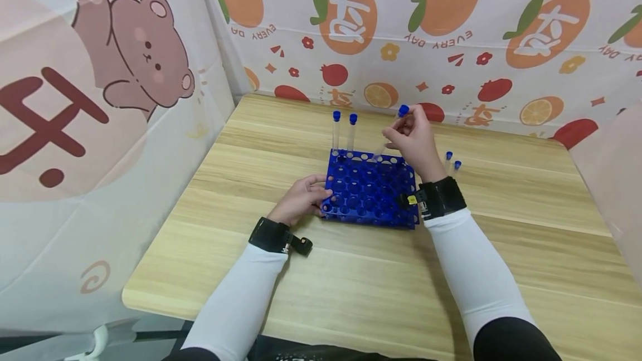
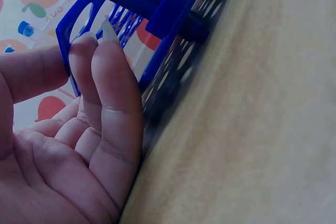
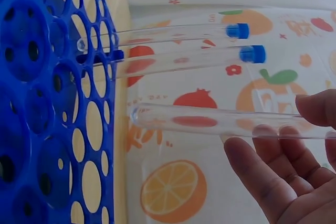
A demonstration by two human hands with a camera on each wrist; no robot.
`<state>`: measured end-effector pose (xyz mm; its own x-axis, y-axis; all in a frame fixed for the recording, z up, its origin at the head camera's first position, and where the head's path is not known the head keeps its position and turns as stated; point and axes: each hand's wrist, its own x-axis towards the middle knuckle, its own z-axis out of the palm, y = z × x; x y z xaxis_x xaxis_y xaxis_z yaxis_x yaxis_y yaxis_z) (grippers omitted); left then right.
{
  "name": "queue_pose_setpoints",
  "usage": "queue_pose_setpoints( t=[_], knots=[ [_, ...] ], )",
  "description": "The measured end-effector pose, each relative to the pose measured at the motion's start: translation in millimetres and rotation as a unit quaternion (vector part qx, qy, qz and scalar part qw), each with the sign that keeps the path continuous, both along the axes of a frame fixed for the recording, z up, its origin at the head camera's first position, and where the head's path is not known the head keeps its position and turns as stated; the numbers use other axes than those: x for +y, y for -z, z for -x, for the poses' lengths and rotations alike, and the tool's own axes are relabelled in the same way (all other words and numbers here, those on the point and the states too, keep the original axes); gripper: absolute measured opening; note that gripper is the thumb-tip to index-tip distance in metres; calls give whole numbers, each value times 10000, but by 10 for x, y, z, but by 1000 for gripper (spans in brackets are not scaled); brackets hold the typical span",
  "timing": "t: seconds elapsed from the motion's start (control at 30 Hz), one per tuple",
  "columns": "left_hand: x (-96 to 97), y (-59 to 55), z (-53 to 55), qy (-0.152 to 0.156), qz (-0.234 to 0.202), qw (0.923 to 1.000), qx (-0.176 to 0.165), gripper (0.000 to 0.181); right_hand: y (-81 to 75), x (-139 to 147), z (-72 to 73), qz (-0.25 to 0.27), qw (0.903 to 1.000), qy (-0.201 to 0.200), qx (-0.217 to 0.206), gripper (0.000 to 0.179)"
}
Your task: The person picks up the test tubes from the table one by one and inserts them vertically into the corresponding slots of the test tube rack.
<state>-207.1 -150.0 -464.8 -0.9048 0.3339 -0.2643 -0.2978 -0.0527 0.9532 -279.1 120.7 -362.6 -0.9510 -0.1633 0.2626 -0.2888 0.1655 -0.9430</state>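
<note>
A blue test tube rack point(image 1: 368, 191) with round holes stands on the table. My left hand point(image 1: 302, 199) grips its left end, thumb on one side and fingertips point(image 2: 110, 72) on the other. Between thumb and fingers my right hand point(image 1: 413, 141) pinches a clear test tube point(image 3: 210, 121) with a blue cap point(image 1: 403, 110). This tube is tilted over the rack's back row; in the right wrist view its rounded end is just apart from the holes. Two capped test tubes stand upright in the back row at the left, one point(image 1: 336, 133) beside the other point(image 1: 352, 135).
Right of the right wrist, two more blue-capped tubes point(image 1: 449, 156) show, their lower parts hidden by the arm. The wooden table point(image 1: 526, 272) meets a fruit-patterned curtain point(image 1: 301, 10) at the back. Another printed curtain point(image 1: 60, 227) hangs at the left.
</note>
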Motion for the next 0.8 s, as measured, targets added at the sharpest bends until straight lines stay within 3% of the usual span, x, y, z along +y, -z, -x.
queue_pose_setpoints(
  t=[0.2,0.43,0.8],
  knots=[
    [14,13,2,18,-12,10000,-8,46,33,-60,71,-670,9976,62,185,34],
    [25,8,1,9,-6,10000,-6,46,34,-121,144,-1445,9874,279,581,41],
    [18,5,5,-31,-51,10000,-36,46,54,-212,191,-1818,9827,51,350,27]
  ],
)
